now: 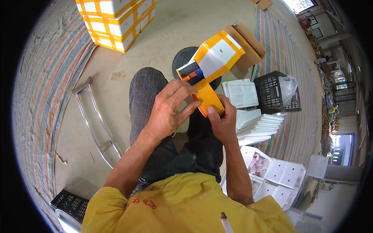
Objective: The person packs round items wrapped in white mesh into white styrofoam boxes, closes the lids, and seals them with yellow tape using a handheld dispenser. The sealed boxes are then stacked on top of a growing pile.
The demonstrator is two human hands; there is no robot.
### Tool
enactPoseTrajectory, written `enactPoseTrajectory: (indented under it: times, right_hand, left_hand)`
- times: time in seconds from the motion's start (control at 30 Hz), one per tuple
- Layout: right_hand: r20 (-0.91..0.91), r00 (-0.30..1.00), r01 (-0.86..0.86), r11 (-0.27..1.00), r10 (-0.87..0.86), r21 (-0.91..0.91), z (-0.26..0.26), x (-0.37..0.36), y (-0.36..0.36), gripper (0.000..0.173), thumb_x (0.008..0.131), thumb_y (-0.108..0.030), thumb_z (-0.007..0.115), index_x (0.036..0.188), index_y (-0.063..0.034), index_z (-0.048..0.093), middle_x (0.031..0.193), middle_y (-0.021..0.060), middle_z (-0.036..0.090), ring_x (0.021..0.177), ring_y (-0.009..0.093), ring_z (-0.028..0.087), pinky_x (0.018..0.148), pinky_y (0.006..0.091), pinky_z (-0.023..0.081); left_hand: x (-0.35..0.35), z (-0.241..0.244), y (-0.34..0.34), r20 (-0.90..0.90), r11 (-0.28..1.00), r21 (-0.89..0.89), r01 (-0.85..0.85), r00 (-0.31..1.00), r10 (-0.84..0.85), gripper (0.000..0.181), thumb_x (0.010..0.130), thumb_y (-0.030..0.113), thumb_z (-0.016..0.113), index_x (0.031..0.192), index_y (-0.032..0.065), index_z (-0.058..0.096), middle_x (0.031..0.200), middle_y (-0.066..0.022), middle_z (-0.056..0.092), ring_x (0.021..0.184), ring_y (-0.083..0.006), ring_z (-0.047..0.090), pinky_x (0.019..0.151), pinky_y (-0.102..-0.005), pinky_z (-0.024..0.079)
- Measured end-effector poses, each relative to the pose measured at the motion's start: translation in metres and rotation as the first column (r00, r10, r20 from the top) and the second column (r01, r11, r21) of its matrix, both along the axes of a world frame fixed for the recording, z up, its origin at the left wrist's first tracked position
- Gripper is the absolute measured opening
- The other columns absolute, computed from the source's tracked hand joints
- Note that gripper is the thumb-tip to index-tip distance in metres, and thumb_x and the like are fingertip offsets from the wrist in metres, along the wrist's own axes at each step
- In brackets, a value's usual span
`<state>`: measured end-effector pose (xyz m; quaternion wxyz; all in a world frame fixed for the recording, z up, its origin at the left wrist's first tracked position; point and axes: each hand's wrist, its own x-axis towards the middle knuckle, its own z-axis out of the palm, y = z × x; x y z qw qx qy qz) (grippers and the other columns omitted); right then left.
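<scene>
A tape dispenser (191,71) with a toothed metal cutter and a wide roll of yellow-orange packing tape (208,97) is held over my knees. My right hand (223,119) grips the roll at its near end, thumb on one side and fingers around the other. My left hand (172,106) is at the roll's left edge, its thumb and fingertips apart and touching or very close to the tape. Just beyond the dispenser, a white foam box (220,55) banded with yellow tape sits tilted in view over a round black base (182,59). The dispenser covers its near corner.
Taped foam boxes (113,26) are stacked at the far left. A cardboard box (244,48) adjoins the nearer foam box. On the right are foam lids (259,128), a black crate (275,93) and open foam boxes (272,173) with net-wrapped fruit. A chrome tubular frame (96,119) stands left.
</scene>
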<state>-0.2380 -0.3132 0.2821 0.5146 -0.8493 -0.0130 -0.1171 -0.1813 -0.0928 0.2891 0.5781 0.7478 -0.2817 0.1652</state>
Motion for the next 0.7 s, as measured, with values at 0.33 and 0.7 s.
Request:
enactPoseTrajectory:
  times: [0.33, 0.7]
  right_hand:
    - [0.072, 0.997, 0.001, 0.998, 0.004, -0.07, 0.004, 0.003, 0.013, 0.033, 0.09, -0.021, 0.081, 0.108, 0.004, 0.068, 0.108, 0.0227, 0.071, 0.101, 0.04, 0.066, 0.091, 0.0473, 0.053]
    - [0.17, 0.985, -0.002, 0.978, 0.038, -0.208, 0.01, 0.006, 0.017, 0.036, 0.088, -0.023, 0.083, 0.107, 0.0038, 0.069, 0.109, 0.0233, 0.07, 0.104, 0.043, 0.064, 0.096, 0.0505, 0.051]
  left_hand:
    - [-0.002, -0.007, 0.004, -0.003, 1.0, 0.022, -0.001, 1.0, 0.001, 0.032, 0.083, -0.004, 0.089, 0.11, 0.0009, 0.073, 0.112, -0.0143, 0.075, 0.108, -0.0354, 0.074, 0.094, -0.0415, 0.06]
    - [0.001, -0.005, 0.003, 0.036, 0.999, 0.044, -0.008, 0.999, 0.007, 0.023, 0.088, 0.0, 0.086, 0.107, 0.0011, 0.072, 0.108, -0.015, 0.074, 0.102, -0.0373, 0.074, 0.09, -0.0451, 0.062]
